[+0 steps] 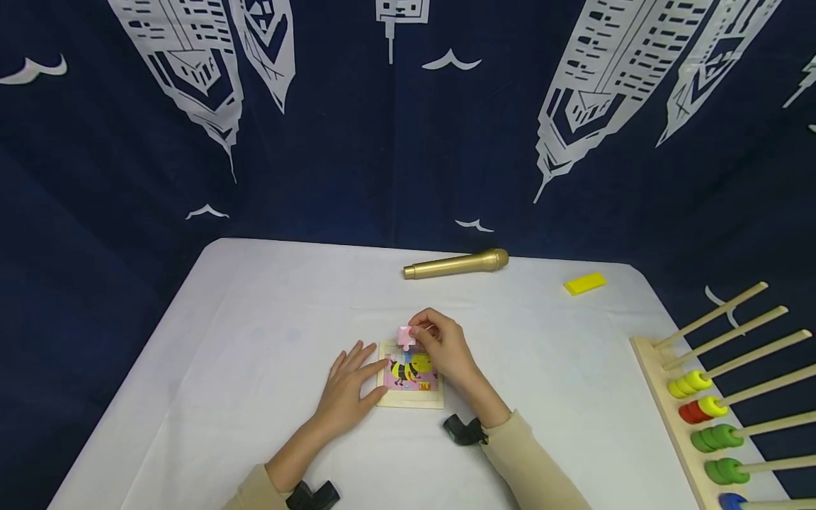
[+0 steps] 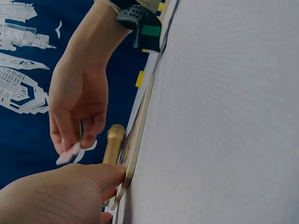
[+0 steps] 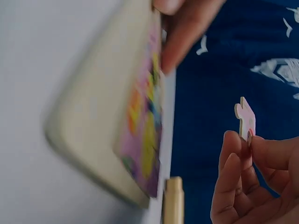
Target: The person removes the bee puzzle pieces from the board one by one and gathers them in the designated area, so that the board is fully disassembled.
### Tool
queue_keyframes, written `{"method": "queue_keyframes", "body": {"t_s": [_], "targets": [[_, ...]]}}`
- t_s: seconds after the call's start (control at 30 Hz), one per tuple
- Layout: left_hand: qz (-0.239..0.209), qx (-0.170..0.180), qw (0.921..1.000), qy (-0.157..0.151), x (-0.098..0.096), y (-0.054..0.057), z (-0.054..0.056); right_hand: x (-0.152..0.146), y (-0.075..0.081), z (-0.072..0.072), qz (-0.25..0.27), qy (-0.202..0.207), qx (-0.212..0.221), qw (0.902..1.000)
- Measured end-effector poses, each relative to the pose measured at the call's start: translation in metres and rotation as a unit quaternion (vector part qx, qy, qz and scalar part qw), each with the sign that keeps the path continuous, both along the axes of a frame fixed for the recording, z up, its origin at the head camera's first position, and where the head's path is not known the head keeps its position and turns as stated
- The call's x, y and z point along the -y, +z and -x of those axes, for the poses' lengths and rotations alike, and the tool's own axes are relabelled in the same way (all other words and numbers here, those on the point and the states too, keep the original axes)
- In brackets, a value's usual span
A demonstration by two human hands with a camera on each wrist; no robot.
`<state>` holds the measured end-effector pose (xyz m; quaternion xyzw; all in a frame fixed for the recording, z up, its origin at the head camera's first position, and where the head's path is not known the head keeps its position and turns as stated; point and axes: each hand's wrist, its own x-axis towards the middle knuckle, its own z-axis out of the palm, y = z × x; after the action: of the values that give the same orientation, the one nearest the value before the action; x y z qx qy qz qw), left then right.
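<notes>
A wooden jigsaw puzzle (image 1: 411, 399) with a yellow bee picture lies on the white table. My right hand (image 1: 448, 348) pinches a pink puzzle piece (image 1: 406, 336) between thumb and fingers, raised over the frame's far edge. In the right wrist view the puzzle piece (image 3: 246, 116) stands upright above the fingertips, its knob to one side. My left hand (image 1: 347, 393) lies at the frame's left side with fingers spread, thumb and forefinger touching the border. From the left wrist view, the left thumb (image 2: 110, 176) rests against the frame's edge.
A gold microphone (image 1: 455, 265) lies near the table's back edge, with a yellow block (image 1: 584, 284) to its right. At the right edge stands a wooden bead rack (image 1: 663, 411) with pegs and coloured rings. A dark patterned cloth (image 1: 395, 142) hangs behind.
</notes>
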<state>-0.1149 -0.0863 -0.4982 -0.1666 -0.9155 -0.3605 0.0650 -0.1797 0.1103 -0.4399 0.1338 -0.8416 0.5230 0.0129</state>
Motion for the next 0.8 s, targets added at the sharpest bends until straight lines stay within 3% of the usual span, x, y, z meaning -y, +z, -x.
{"method": "queue_keyframes", "body": {"t_s": [0.2,0.43,0.6,0.8], "targets": [[-0.01,-0.005,0.9999,0.001,-0.001,0.001,-0.001,-0.04,0.011,0.013,-0.03,-0.064,-0.018,0.9973],[-0.016,0.005,0.9999,0.003,-0.001,0.001,-0.002,-0.092,0.003,0.022,-0.065,-0.132,0.001,0.9891],[-0.015,0.003,0.9999,0.002,0.0,0.001,-0.002,-0.111,-0.005,0.024,-0.078,-0.139,0.023,0.987],[-0.016,0.009,0.9998,0.002,0.0,0.002,-0.002,-0.115,-0.011,0.027,-0.067,-0.131,0.028,0.9887]]}}
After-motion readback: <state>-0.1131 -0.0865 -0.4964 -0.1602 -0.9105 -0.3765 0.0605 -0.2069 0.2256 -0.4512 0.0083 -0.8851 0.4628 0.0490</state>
